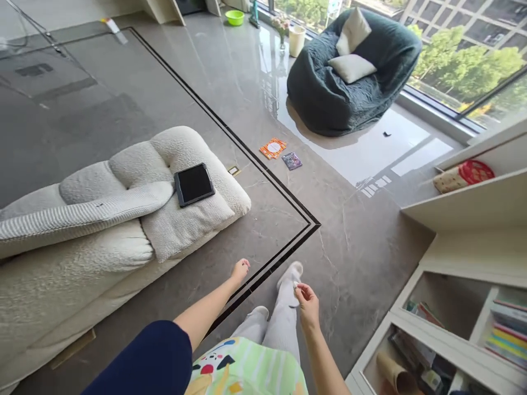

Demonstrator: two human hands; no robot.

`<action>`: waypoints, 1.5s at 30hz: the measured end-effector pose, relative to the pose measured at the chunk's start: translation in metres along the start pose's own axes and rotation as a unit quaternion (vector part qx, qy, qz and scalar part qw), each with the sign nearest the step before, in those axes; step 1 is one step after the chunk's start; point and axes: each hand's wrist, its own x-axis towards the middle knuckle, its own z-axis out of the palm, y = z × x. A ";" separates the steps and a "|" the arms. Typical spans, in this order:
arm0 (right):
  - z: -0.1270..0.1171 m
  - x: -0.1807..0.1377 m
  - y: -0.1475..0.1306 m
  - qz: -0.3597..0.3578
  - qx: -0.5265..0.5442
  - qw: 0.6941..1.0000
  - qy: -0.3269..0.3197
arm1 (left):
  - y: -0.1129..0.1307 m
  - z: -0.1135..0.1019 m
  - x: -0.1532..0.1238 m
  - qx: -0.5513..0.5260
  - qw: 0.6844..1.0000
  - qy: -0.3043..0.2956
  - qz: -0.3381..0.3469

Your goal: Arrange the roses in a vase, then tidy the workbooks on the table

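My right hand [308, 307] is in front of my legs, thumb and fingertips pinched on a small whitish item [295, 285] whose kind is too small to make out. My left hand [241, 269] hangs over the floor between the sofa and my feet, its fingers curled; whatever it holds, if anything, is hidden. Below are my legs in light grey leggings [284, 323] and a green patterned garment [251, 367]. The nearest furniture to my left hand is a cream sofa [230, 192], with a black tablet [194, 185] lying on its end cushion.
Orange cards [273, 147] and a dark purple booklet [292, 161] lie on the tiled floor. A dark beanbag [329, 112] with two pillows stands by the window. White shelving [444, 329] lines the right side, holding books and a red-lidded tub [463, 176]. A green basin [235, 18] is far back.
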 end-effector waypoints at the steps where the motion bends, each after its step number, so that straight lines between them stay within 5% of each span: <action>1: 0.012 0.016 -0.009 0.002 -0.004 1.000 -0.008 | 0.012 -0.004 0.015 0.005 1.000 0.013 -0.002; 6: 0.058 0.133 -0.040 0.041 -0.037 0.998 -0.044 | 0.062 0.007 0.110 0.043 0.995 0.084 -0.021; 11: 0.085 0.294 -0.039 0.072 -0.096 0.992 -0.050 | 0.074 0.053 0.270 0.075 0.987 0.129 -0.060; 18: 0.106 0.498 0.042 0.079 -0.157 0.984 -0.038 | 0.010 0.129 0.508 0.089 0.973 0.173 -0.127; 21: 0.123 0.558 0.082 0.091 -0.173 0.980 -0.034 | -0.023 0.156 0.580 0.093 0.966 0.189 -0.146; 24: 0.148 0.595 0.105 0.090 -0.186 0.977 -0.040 | -0.043 0.173 0.624 0.098 0.959 0.213 -0.157; 30: 0.191 0.624 0.104 0.072 -0.190 0.976 -0.080 | -0.039 0.176 0.644 0.101 0.950 0.252 -0.154; 36: 0.209 0.628 0.098 0.088 -0.155 0.981 -0.082 | -0.007 0.166 0.634 0.079 0.972 0.192 -0.112; 40: 0.218 0.603 0.086 0.123 -0.100 0.985 -0.063 | 0.043 0.172 0.586 0.045 0.992 0.103 -0.059; 45: 0.233 0.543 0.032 0.154 -0.042 0.986 -0.052 | 0.128 0.164 0.471 -0.014 1.000 0.017 -0.013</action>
